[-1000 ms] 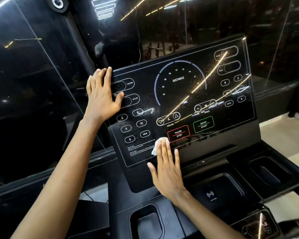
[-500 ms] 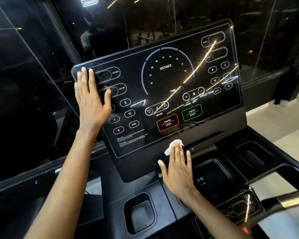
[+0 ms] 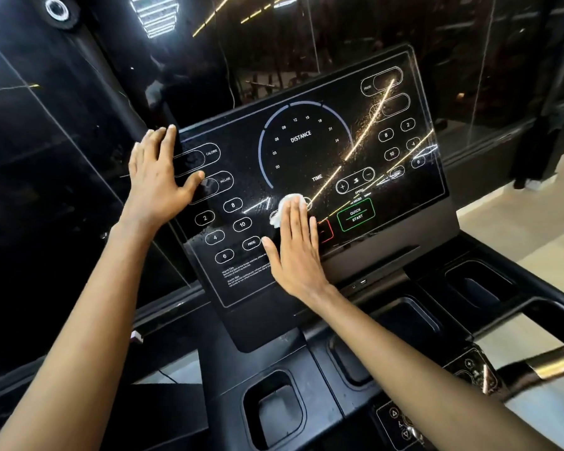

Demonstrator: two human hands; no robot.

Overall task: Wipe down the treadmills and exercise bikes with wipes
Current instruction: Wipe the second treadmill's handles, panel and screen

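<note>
The treadmill's glossy black console panel (image 3: pixel 306 151) tilts toward me, printed with a distance dial, number buttons and a green quick-start button. My right hand (image 3: pixel 297 252) lies flat with straight fingers on the panel's lower middle and presses a small white wipe (image 3: pixel 282 209) under its fingertips, covering the red pause button. My left hand (image 3: pixel 158 177) rests flat with spread fingers on the panel's upper left edge. Streaks and wet specks show on the panel's right half.
Below the panel sits a black tray with recessed cup holders (image 3: pixel 279 408) and a further pocket (image 3: pixel 479 284) at right. A metal handlebar (image 3: pixel 554 362) and a small control pad (image 3: pixel 404 421) lie lower right. Dark glass walls stand behind; pale floor shows at right.
My right hand slid the wipe from the panel's bottom edge back up onto the lower middle of the screen. My left hand stayed at the upper left edge. The view shifted slightly.
</note>
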